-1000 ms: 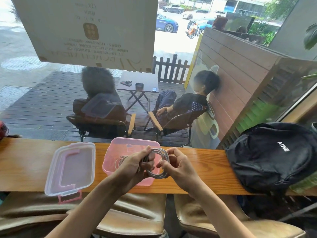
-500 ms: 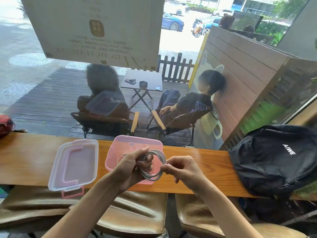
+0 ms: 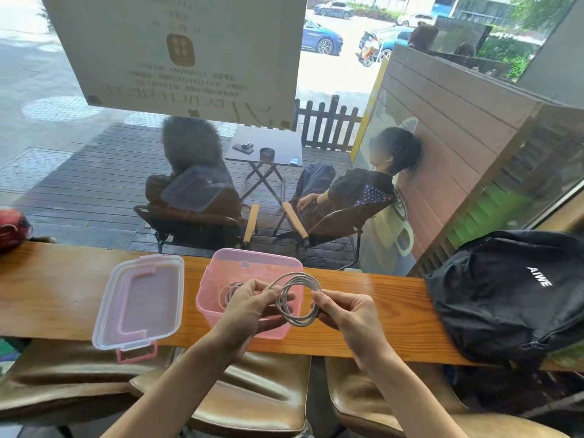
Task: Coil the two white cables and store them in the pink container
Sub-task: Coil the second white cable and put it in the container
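A pink container (image 3: 218,273) stands open on the wooden counter (image 3: 63,289), in the middle. Inside it, at its left side, lies one coiled white cable (image 3: 228,290), partly hidden by my left hand. Above the container's right half I hold the second white cable (image 3: 297,300), wound into a coil of several loops. My left hand (image 3: 249,308) pinches the coil's left side. My right hand (image 3: 347,317) pinches its right side.
The container's clear lid (image 3: 142,298) with pink clips lies upside down on the counter to the left. A black backpack (image 3: 512,292) fills the counter's right end. A window rises right behind the counter. Brown leather stools (image 3: 262,393) stand below.
The coil has opened wider between my hands. My right hand has shifted right, off the middle of the coil to its right edge.
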